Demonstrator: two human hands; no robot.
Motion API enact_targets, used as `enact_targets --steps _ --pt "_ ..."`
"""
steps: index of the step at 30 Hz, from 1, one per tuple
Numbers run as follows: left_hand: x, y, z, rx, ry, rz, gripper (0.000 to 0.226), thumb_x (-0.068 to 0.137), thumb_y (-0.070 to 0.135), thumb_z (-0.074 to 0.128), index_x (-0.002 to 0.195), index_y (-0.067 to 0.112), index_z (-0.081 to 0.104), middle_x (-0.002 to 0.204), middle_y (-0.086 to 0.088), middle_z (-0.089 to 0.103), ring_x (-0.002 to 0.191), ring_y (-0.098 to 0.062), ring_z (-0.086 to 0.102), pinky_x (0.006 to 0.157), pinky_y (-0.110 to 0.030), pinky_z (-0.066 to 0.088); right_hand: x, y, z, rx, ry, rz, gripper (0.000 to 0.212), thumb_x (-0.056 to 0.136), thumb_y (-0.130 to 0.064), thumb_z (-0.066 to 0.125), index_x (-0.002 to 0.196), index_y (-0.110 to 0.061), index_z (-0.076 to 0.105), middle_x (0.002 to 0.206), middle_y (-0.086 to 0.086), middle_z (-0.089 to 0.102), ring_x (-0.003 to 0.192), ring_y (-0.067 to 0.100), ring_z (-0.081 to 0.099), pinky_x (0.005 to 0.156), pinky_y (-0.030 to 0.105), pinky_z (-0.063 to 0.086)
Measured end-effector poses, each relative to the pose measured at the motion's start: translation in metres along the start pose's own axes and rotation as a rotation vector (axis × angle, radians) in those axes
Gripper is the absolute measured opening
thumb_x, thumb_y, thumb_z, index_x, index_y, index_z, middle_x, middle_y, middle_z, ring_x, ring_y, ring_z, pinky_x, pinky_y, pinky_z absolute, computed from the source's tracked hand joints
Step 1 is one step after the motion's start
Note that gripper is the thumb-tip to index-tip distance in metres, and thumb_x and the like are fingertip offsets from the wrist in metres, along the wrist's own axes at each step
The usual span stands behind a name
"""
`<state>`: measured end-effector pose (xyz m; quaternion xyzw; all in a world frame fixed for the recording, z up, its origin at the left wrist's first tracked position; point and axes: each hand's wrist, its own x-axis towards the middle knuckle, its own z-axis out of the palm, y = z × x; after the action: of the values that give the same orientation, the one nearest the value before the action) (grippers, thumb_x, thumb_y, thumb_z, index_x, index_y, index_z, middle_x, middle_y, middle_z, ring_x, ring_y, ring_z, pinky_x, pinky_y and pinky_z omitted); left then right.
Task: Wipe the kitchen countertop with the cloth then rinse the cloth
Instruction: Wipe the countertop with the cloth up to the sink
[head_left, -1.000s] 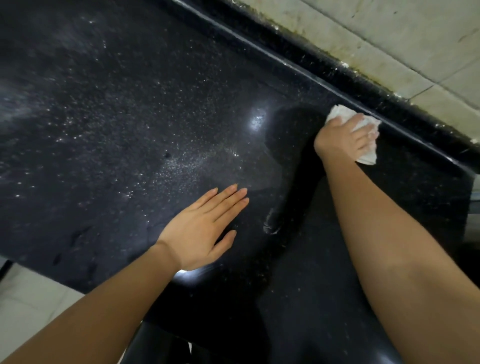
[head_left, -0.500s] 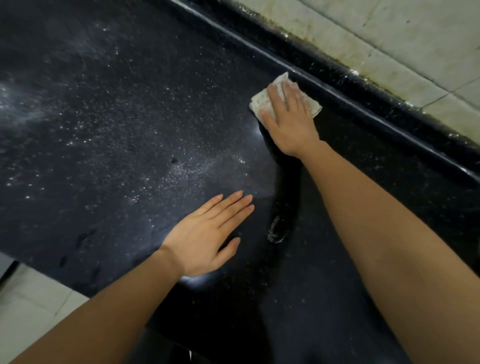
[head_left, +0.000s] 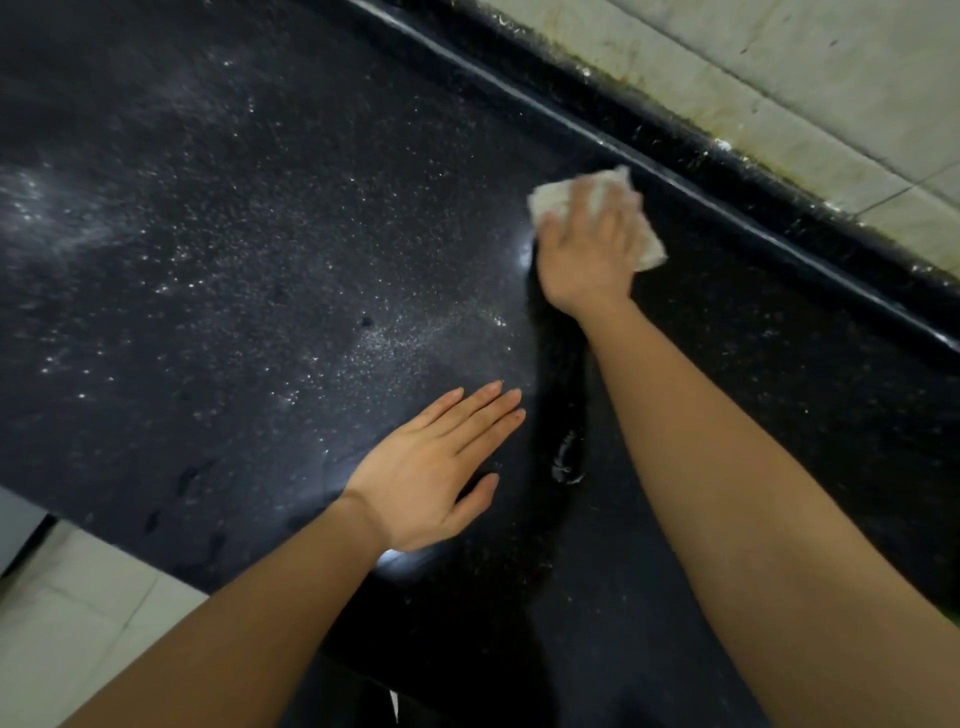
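The black speckled countertop (head_left: 234, 260) fills most of the view and carries a pale dusty film on its left part. A white cloth (head_left: 649, 249) lies near the back rim, pressed flat under my right hand (head_left: 589, 249); only its edges show around the fingers, which are blurred. My left hand (head_left: 431, 473) rests palm down on the counter near the front edge, fingers straight and together, holding nothing.
A raised black back rim (head_left: 727, 208) runs diagonally along the counter, with pale wall tiles (head_left: 779, 78) behind it. A wet smear (head_left: 566, 462) sits between my arms. Light floor tiles (head_left: 62, 623) show below the counter's front edge at bottom left.
My right hand slid the cloth left along the back rim, then a short way back to the right. My left hand has stayed flat in place.
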<state>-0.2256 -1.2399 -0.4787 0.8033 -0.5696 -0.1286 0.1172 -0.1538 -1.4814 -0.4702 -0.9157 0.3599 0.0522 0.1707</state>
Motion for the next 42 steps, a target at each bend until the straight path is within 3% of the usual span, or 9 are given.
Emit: enact_targets --steps 3,6,12,17,20,23,28,35,42 --pt "-0.001 -0.001 0.001 0.001 0.009 0.004 0.062 0.096 0.04 0.036 0.15 0.013 0.024 0.158 -0.001 0.016 0.147 -0.015 0.007 0.118 -0.035 0.009 -0.015 -0.018 0.007 -0.069 -0.136 -0.287 0.057 0.102 -0.046 0.018 0.154 -0.028 0.0 0.16 0.009 -0.013 0.147 0.027 -0.016 0.116 0.042 -0.011" --pt "-0.001 0.001 0.0 -0.001 0.026 0.006 0.061 0.096 0.039 0.036 0.149 0.013 0.026 0.158 -0.002 0.017 0.147 -0.016 0.009 0.118 -0.034 0.009 -0.018 0.009 -0.004 -0.127 -0.165 -0.407 0.058 0.101 -0.05 0.018 0.154 -0.032 0.001 0.161 0.003 -0.012 0.147 0.021 -0.015 0.118 0.037 -0.009" --pt "-0.003 0.002 0.002 -0.001 0.038 -0.001 0.058 0.096 0.037 0.031 0.147 0.009 0.031 0.156 -0.007 0.023 0.146 -0.018 0.015 0.116 -0.036 0.012 -0.039 0.089 -0.024 -0.094 -0.01 0.059 0.059 0.102 -0.047 0.019 0.154 -0.023 0.006 0.161 0.013 -0.007 0.148 0.028 -0.009 0.12 0.04 -0.005" --pt "-0.005 0.0 0.003 -0.062 0.058 0.017 0.055 0.097 0.033 0.03 0.145 0.007 0.035 0.154 -0.007 0.028 0.144 -0.018 0.02 0.116 -0.035 0.016 -0.067 0.075 -0.013 -0.023 0.0 0.226 0.058 0.102 -0.048 0.016 0.154 -0.028 0.001 0.16 0.012 -0.012 0.147 0.026 -0.015 0.118 0.038 -0.011" --pt "-0.005 -0.004 -0.004 -0.222 0.061 0.029 0.053 0.098 0.031 0.028 0.144 0.007 0.037 0.153 -0.006 0.031 0.143 -0.015 0.022 0.117 -0.031 0.018 -0.095 0.058 -0.003 -0.031 -0.009 0.189 0.056 0.101 -0.05 0.017 0.153 -0.033 0.002 0.161 0.008 -0.012 0.147 0.024 -0.016 0.118 0.038 -0.01" --pt "-0.006 -0.02 -0.024 -0.368 0.109 0.033 0.053 0.098 0.031 0.027 0.145 0.007 0.034 0.154 -0.005 0.028 0.144 -0.011 0.015 0.118 -0.023 0.007 -0.127 0.044 0.006 -0.015 -0.036 0.181 0.055 0.102 -0.049 0.016 0.152 -0.035 0.0 0.16 0.003 -0.015 0.146 0.019 -0.019 0.118 0.036 -0.011" --pt "-0.009 -0.095 -0.058 -0.289 0.169 -0.044 0.054 0.098 0.032 0.024 0.147 0.008 0.029 0.156 -0.004 0.022 0.143 -0.007 0.006 0.118 -0.024 0.001 -0.168 0.02 0.018 0.016 -0.055 0.23 0.055 0.101 -0.05 0.015 0.151 -0.038 -0.002 0.16 0.001 -0.016 0.145 0.016 -0.022 0.117 0.033 -0.013" --pt "-0.007 -0.19 -0.081 -0.074 0.094 -0.239 0.056 0.102 0.027 0.028 0.149 0.0 0.015 0.158 -0.013 0.01 0.147 -0.023 0.004 0.12 -0.036 0.002 -0.242 -0.028 0.048 -0.024 -0.126 0.125 0.058 0.09 -0.064 -0.002 0.144 -0.044 -0.01 0.155 -0.005 -0.023 0.142 0.012 -0.029 0.111 0.024 -0.025" --pt "0.002 -0.198 -0.075 -0.091 0.099 -0.204 0.054 0.101 0.025 0.031 0.148 -0.001 0.021 0.157 -0.014 0.018 0.146 -0.024 0.011 0.119 -0.036 0.005 -0.261 -0.022 0.049 -0.104 -0.183 -0.095 0.052 0.096 -0.063 0.004 0.144 -0.053 -0.012 0.159 -0.006 -0.016 0.146 0.013 -0.02 0.117 0.033 -0.011"
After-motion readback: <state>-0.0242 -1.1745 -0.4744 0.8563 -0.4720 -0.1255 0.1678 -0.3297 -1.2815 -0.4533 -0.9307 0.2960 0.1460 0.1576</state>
